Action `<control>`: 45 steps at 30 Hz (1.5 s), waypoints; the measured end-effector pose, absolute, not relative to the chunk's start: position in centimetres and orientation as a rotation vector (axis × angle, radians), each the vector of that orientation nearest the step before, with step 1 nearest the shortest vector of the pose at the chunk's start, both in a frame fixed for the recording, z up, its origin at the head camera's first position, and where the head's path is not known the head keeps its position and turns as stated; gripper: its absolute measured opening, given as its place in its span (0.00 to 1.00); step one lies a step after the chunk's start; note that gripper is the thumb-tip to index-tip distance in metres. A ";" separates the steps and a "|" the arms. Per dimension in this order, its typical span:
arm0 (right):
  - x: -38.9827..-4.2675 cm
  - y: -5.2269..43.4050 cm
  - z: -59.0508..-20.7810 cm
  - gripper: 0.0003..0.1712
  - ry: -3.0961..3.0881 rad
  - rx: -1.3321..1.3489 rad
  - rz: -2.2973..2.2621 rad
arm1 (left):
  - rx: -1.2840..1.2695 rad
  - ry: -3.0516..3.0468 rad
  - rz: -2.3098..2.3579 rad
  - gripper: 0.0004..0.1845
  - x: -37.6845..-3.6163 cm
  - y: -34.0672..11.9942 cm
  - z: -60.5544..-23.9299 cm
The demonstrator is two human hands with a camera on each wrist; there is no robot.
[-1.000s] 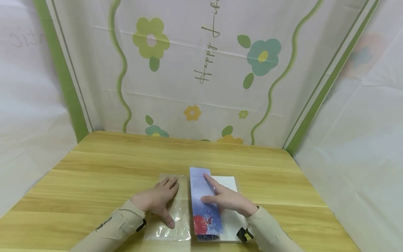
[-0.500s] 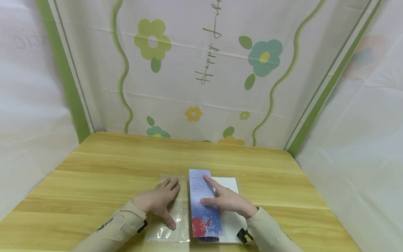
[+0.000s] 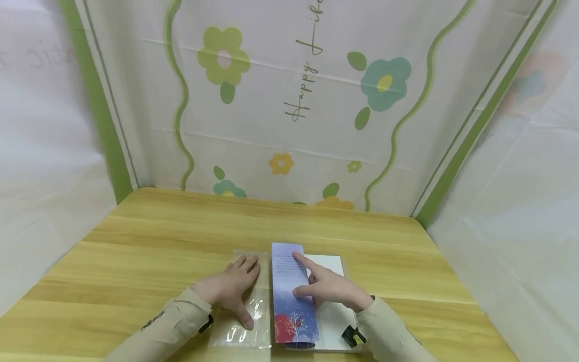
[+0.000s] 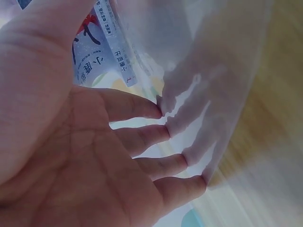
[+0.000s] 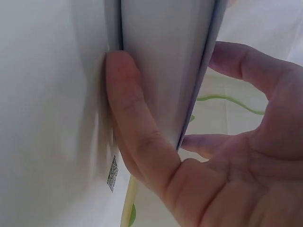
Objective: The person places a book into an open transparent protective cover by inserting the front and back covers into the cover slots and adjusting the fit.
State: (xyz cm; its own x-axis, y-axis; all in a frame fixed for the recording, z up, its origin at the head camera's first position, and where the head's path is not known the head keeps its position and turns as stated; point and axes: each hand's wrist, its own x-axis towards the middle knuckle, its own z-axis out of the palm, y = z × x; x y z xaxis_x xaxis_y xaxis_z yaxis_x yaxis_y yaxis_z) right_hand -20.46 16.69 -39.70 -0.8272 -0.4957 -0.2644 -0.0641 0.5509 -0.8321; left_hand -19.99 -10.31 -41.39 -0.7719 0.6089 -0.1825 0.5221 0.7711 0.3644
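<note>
My left hand [image 3: 230, 286] rests with fingers spread on a sheet of clear plastic [image 3: 237, 338] lying on the table. In the left wrist view, its fingertips press against the plastic [image 4: 227, 90], near a book's printed spine [image 4: 116, 47]. The blue book cover [image 3: 286, 296], showing a red circle and a white tree, stands beside the sheet. My right hand [image 3: 332, 287] grips this cover, thumb and index finger on its printed side. The right wrist view shows other fingers [image 5: 137, 113] tucked behind it. A white panel [image 3: 334, 327] lies flat under the hand.
The wooden table [image 3: 181, 226] stretches back to a white flowered curtain [image 3: 271, 90]. More white cloth hangs at the left and right sides. A small printed code [image 5: 112, 174] marks the white surface in the right wrist view.
Both hands stay in nearly the same places. The blue cover has tilted slightly, and the head view has shifted a little.
</note>
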 end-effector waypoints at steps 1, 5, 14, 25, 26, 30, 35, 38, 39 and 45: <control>-20.5 16.6 -39.7 0.55 2.299 -0.453 -1.227 | 0.873 2.674 0.429 0.71 -20.0 -10.3 -41.4; -20.4 16.4 -39.6 0.55 2.300 -0.453 -1.244 | 0.871 2.665 0.449 0.71 -19.9 -10.5 -41.3; -20.4 16.2 -40.0 0.55 2.383 -0.468 -1.154 | 0.858 2.662 0.455 0.70 -19.7 -10.5 -41.3; -20.5 16.1 -39.9 0.55 2.434 -0.487 -1.084 | 0.860 2.659 0.453 0.71 -19.8 -10.4 -41.1; -20.5 16.0 -40.0 0.55 2.443 -0.488 -1.075 | 0.862 2.660 0.450 0.71 -19.8 -10.4 -41.1; -20.6 15.6 -40.3 0.55 2.461 -0.491 -1.049 | 0.869 2.661 0.444 0.70 -19.6 -10.4 -41.0; -20.6 15.3 -40.4 0.55 2.495 -0.503 -1.005 | 0.871 2.658 0.448 0.70 -19.6 -10.4 -41.0; -20.7 15.2 -40.4 0.55 2.513 -0.506 -0.978 | 0.866 2.659 0.453 0.71 -19.6 -10.4 -41.0; -20.7 15.2 -40.4 0.55 2.515 -0.508 -0.975 | 0.863 2.658 0.455 0.71 -19.6 -10.4 -41.0; -20.7 15.0 -40.4 0.56 2.531 -0.527 -0.943 | 0.859 2.653 0.467 0.70 -19.6 -10.4 -41.0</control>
